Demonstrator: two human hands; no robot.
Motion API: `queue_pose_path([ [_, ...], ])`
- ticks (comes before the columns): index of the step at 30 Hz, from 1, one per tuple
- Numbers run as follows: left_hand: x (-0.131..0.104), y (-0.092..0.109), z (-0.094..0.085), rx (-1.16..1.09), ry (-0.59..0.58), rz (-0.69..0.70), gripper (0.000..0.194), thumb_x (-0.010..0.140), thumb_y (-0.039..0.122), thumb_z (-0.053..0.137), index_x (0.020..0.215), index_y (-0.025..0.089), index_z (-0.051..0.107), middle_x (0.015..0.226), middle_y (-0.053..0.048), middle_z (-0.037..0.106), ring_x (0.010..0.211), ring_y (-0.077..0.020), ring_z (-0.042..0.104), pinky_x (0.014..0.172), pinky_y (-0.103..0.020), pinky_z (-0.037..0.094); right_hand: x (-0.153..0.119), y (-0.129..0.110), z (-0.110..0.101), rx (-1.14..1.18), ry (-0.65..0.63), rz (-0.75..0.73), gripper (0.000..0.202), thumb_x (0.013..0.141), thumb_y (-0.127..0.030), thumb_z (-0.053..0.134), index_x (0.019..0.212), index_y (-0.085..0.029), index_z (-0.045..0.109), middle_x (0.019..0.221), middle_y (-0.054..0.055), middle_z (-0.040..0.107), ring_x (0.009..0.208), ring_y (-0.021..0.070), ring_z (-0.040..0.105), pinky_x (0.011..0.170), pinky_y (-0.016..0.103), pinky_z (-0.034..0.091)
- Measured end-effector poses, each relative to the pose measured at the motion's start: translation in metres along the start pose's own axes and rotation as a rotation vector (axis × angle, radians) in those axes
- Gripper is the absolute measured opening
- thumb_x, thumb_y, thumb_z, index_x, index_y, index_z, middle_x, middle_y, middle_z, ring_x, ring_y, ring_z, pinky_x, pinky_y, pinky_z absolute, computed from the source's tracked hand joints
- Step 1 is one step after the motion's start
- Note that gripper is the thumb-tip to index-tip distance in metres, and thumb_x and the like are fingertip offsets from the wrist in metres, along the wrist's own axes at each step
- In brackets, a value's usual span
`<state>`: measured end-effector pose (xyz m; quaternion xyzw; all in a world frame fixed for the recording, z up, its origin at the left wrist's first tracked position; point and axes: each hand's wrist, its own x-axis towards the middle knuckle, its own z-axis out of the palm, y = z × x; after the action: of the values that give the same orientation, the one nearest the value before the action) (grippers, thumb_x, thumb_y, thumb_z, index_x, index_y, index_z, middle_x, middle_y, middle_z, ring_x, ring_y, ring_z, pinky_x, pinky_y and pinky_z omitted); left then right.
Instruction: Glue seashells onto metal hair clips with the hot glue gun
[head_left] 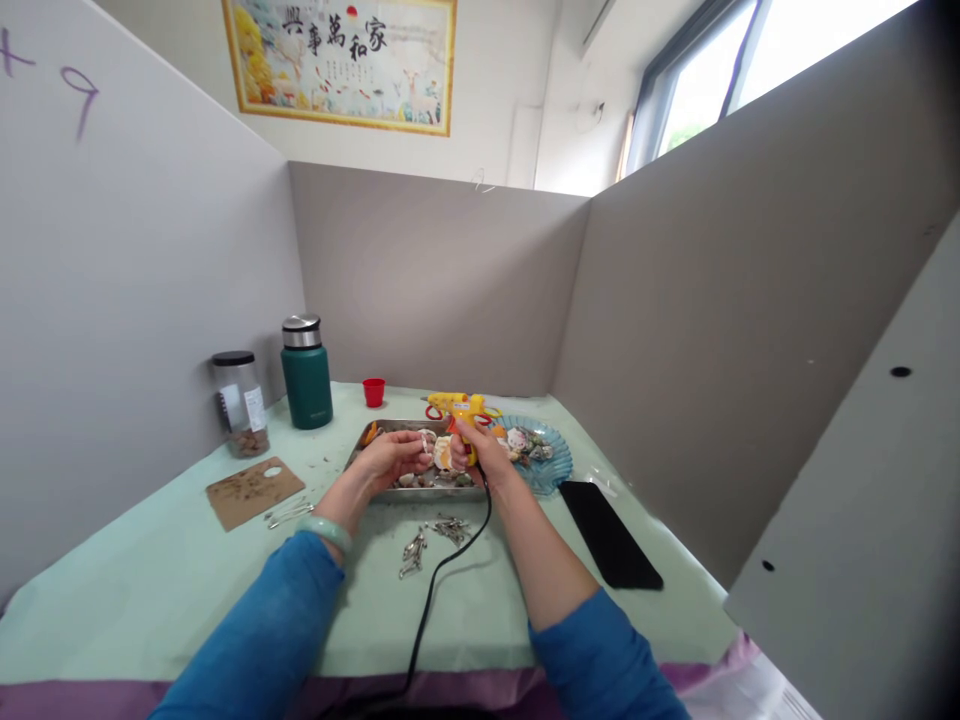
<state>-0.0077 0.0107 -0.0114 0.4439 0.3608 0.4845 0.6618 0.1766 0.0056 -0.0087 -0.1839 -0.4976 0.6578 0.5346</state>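
My right hand (pixel 480 450) is wrapped round the handle of a yellow hot glue gun (pixel 455 402), whose nozzle points left. A black cord (pixel 448 562) runs from the grip down to the table's front edge. Just left of the gun, my left hand (pixel 396 456) pinches a small pale piece (pixel 427 440), too small to name. Both hands are above a metal tray (pixel 431 494) of shells and stone-like bits. Behind my right hand stands a blue scalloped plate (pixel 559 462) bearing more shells (pixel 519 440).
Small metal clips (pixel 413 553) lie before the tray. On the left are a brown card (pixel 255 492), a jar (pixel 241 405) and a green flask (pixel 307 375). A red cup (pixel 373 392) sits behind. A black slab (pixel 611 535) lies right. Grey partitions (pixel 442 280) enclose the table.
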Motion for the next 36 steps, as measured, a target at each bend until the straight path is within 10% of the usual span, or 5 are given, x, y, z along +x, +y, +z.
queue_pose_path([
  [18,0.001,0.002,0.003,-0.065,0.154,0.079,0.016,0.073,0.008,0.068,0.089,0.008,0.065,0.07,-0.005,0.064,0.047,-0.008,0.056,0.05,-0.022,0.053,-0.009,-0.013,-0.004,-0.511,-0.045,0.077,0.041,0.077,-0.054,0.06,0.067,-0.014,0.062,0.052,0.002,0.061,0.034,0.0066,0.043,0.031,0.018,0.033],
  [36,0.004,0.002,-0.003,0.044,0.343,0.288,0.02,0.063,0.012,0.073,0.076,0.012,0.058,0.06,-0.001,0.062,0.053,-0.0123,0.062,0.062,-0.028,0.055,-0.004,-0.004,-0.007,-0.531,0.054,0.08,0.035,0.075,-0.048,0.065,0.078,-0.014,0.066,0.076,0.006,0.069,0.042,0.0077,0.055,0.03,0.016,0.036],
])
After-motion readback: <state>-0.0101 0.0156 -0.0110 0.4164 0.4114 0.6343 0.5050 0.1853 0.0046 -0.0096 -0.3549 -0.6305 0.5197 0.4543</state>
